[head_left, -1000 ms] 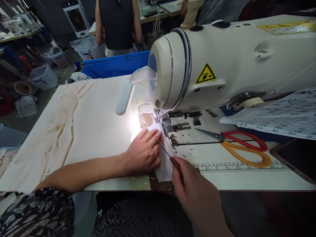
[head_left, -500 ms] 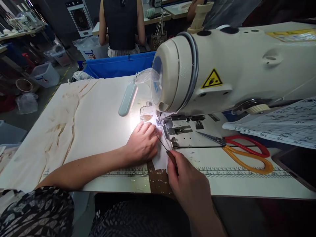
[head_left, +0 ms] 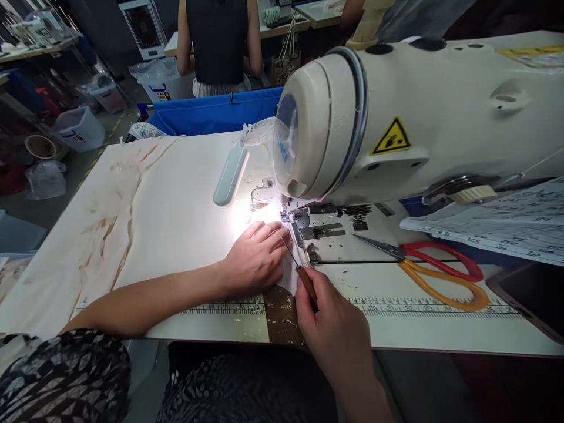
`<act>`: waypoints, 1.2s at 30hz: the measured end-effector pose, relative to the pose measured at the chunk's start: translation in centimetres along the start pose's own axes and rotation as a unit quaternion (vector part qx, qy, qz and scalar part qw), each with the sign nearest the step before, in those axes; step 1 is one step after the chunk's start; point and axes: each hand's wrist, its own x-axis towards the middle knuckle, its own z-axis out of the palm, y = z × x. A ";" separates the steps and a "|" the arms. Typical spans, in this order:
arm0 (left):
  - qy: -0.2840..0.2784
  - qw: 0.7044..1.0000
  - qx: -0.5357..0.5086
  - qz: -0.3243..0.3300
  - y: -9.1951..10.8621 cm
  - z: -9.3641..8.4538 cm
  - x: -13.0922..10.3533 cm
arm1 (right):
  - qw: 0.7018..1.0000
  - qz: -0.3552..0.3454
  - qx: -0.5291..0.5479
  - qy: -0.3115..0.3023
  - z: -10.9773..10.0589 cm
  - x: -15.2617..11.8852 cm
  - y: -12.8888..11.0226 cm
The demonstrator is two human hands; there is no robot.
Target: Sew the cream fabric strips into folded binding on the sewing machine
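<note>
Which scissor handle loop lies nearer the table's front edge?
The orange loop, on the person's side; the red loop lies farther back, closer to the marked paper.

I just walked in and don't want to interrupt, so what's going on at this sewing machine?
The person's left hand presses white fabric flat beside the needle area of the sewing machine. Their right hand holds a thin, wooden-handled tool, its tip by the left fingers. Red-and-orange-handled scissors lie to the right.

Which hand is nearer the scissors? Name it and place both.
Right. The right hand, gripping the pointed tool, is left of the scissors; the left hand lies farther left, on the white fabric.
</note>
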 end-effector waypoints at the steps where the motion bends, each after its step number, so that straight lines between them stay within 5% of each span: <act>1: 0.001 1.000 -0.001 0.002 0.2 0.1 0.0 | 1.000 0.007 0.007 -0.005 -0.1 -0.2 0.1; 8: -0.025 1.000 0.015 0.006 0.3 0.2 -0.3 | 0.990 0.121 0.063 -0.043 -2.0 -1.8 2.3; 15: -0.008 0.999 0.030 0.007 1.0 0.1 -0.3 | 0.986 0.146 0.077 -0.037 -3.1 -2.5 3.9; 28: -0.021 0.999 0.031 0.016 1.2 0.0 -0.5 | 0.980 0.174 0.087 -0.053 -2.9 -2.9 4.1; 36: -0.032 0.999 0.023 0.010 1.0 0.0 -0.4 | 0.971 0.193 0.139 -0.002 -2.3 -3.2 2.5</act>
